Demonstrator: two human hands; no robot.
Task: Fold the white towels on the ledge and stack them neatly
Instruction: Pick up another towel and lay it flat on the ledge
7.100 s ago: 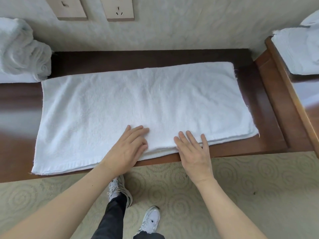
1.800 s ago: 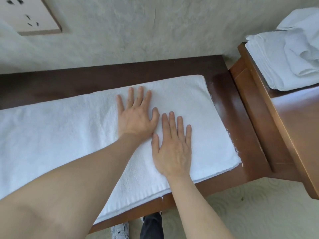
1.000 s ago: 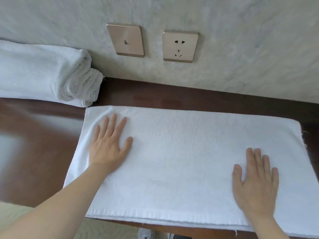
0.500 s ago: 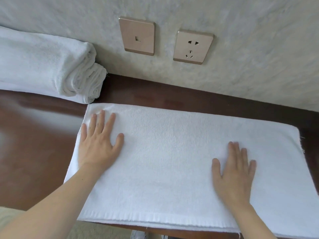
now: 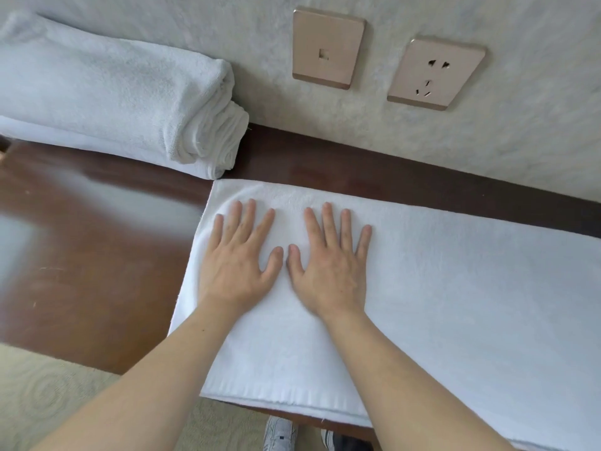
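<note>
On the dark wooden ledge (image 5: 97,255) the head view shows a half-folded white towel (image 5: 455,304) lying flat, its left end under the left hand (image 5: 235,271) and right hand (image 5: 328,271), both pressing with straight, spread fingers and gripping nothing. Terry cloth looks soft, light and limp; it is best pinched at the end corners. Folded towels (image 5: 113,102) sit behind.

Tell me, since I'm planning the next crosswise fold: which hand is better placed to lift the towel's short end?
Probably the left hand: it lies flat beside the towel's left short edge, the right hand further inboard.
</note>
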